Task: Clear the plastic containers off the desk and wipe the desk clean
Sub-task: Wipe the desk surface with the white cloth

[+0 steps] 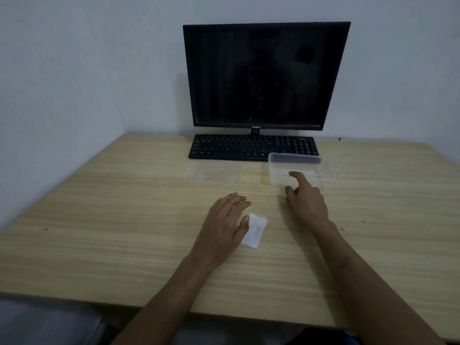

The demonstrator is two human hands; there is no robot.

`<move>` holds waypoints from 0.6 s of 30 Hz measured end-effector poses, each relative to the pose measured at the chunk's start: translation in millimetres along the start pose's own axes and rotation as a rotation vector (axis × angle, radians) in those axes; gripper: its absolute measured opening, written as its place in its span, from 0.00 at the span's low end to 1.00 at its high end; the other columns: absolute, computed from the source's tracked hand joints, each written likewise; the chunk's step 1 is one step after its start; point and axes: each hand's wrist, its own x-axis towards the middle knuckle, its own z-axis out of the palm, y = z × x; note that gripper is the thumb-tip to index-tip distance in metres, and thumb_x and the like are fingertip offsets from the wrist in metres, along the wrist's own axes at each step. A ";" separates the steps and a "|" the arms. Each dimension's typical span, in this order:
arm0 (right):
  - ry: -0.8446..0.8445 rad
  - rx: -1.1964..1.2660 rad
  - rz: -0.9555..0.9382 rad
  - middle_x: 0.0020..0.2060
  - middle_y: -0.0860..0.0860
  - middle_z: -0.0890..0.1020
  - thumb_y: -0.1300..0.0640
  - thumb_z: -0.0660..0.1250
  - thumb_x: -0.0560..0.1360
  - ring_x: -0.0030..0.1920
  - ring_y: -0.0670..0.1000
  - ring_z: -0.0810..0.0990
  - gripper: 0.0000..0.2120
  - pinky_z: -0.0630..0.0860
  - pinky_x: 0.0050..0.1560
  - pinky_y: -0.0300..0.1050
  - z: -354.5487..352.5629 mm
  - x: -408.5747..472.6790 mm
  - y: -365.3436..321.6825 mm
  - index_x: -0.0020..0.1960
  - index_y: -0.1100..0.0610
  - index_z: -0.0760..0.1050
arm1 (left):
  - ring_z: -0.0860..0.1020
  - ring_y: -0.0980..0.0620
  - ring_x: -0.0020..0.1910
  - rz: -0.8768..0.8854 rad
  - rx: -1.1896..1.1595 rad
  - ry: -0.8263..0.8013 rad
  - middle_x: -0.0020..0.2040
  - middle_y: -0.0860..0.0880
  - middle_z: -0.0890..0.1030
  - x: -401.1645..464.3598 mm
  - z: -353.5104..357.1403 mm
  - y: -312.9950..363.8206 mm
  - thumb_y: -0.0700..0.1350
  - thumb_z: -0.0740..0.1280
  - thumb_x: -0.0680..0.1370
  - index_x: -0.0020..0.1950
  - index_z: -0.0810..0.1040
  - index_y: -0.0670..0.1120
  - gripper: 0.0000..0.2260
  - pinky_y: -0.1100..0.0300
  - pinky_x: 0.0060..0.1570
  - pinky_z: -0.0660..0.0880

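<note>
Both forearms reach forward from the near edge over the counter (99,220). The left hand (225,224) lies palm down, fingers straight and loosely together, pointing away and slightly right; its grip is open, and its thumb rests on the left edge of a folded white tissue (255,231). The right hand (305,199) stretches further, forefinger extended to the near wall of a clear plastic container (298,171) while the other fingers curl loosely under; that grip holds nothing.

The counter is pale wood grain, set into a corner of plain white walls in dim light. At the back stand a dark monitor (265,75) and, before it, a black keyboard (251,146).

The container sits just in front of the keyboard's right end, its long axis running left to right, open side up. A second clear container (212,173) lies flat to its left, also lengthwise left to right, apart from the first. The tissue's long axis runs roughly toward the monitor.
</note>
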 end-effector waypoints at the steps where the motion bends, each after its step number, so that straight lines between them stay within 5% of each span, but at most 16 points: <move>1: 0.012 0.028 -0.004 0.43 0.55 0.82 0.49 0.58 0.79 0.42 0.56 0.79 0.16 0.73 0.40 0.47 -0.1 0.4 -0.2 0.67 0.43 0.64 | 0.69 0.52 0.68 0.000 0.000 0.002 0.64 0.48 0.76 0.1 0.0 -0.5 0.47 0.57 0.80 0.64 0.75 0.45 0.16 0.50 0.67 0.68; 5: 0.057 0.158 -0.005 0.36 0.53 0.82 0.52 0.59 0.80 0.39 0.53 0.80 0.11 0.76 0.43 0.49 -4.5 -4.0 -2.9 0.62 0.50 0.68 | 0.68 0.53 0.69 -0.027 0.001 -0.015 0.64 0.48 0.76 -0.7 1.4 -3.3 0.47 0.57 0.80 0.65 0.75 0.45 0.16 0.52 0.68 0.67; 15: 0.213 0.352 0.116 0.41 0.50 0.81 0.48 0.59 0.80 0.39 0.52 0.80 0.07 0.80 0.44 0.55 -2.9 -12.6 0.7 0.50 0.50 0.70 | 0.68 0.54 0.68 -0.048 -0.001 -0.013 0.63 0.49 0.76 -2.2 1.9 -4.1 0.48 0.57 0.79 0.64 0.75 0.45 0.17 0.55 0.68 0.66; 18: 0.257 0.398 0.139 0.40 0.52 0.80 0.51 0.61 0.79 0.34 0.53 0.80 0.08 0.75 0.36 0.42 -6.7 -16.4 0.7 0.48 0.56 0.71 | 0.68 0.54 0.68 -0.048 0.004 -0.005 0.63 0.50 0.76 -3.6 1.5 -3.9 0.48 0.57 0.79 0.64 0.75 0.45 0.17 0.56 0.68 0.66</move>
